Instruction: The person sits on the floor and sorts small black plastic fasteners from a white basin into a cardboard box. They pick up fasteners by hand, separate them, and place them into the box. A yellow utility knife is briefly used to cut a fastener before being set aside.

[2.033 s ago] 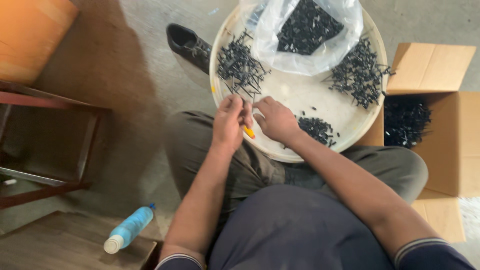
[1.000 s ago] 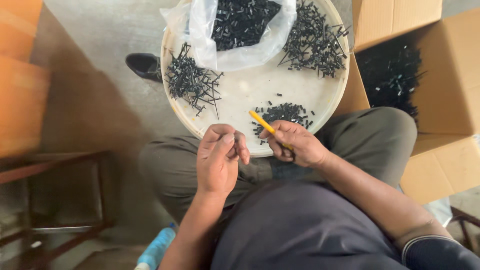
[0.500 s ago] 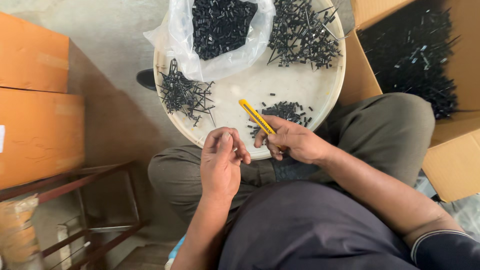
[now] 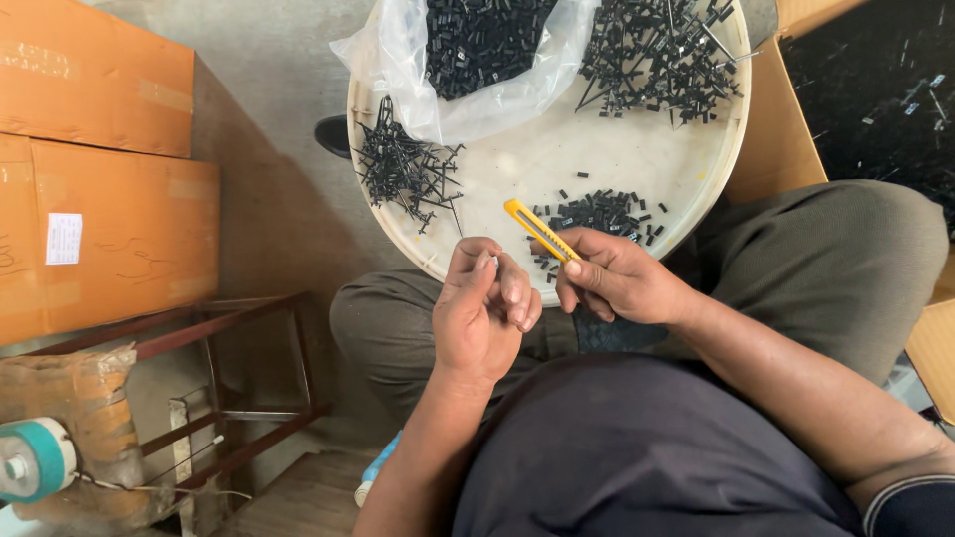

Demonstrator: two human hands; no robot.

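Knife [image 4: 538, 230], a slim yellow utility cutter, sat in the right hand [image 4: 617, 278], gripped at the rear of its body, front end sticking out up-left over the tray [image 4: 731, 149]. It looked light and stiff, with a smooth plastic shell, probably a bit slippery; best held by the body well behind the tip, as the blade end would be the risky part. Whether the blade was extended could not be made out.

Left hand [image 4: 484, 316] was curled, fingers pinched together near the tray's near rim, likely on one tiny black piece, but the piece itself was hidden by the fingertips, so I cannot tell for certain what it gripped. Such a piece would be very light, hard, easy to drop; a fingertip pinch suits it.

Just beyond the knife lay a small heap of short black bits [image 4: 597, 212] on the round cream tray, which rested across the person's lap. A tangle of black branched strips [image 4: 403, 169] lay at the left side, a bigger tangle [image 4: 662, 55] at the far right, and a clear plastic bag [image 4: 477, 60] of black parts sat at the top, cut off by the frame edge. A cardboard box [image 4: 875, 89] of more black parts stood to the right, partly out of view. Orange cartons [image 4: 99, 169] were stacked on the left.
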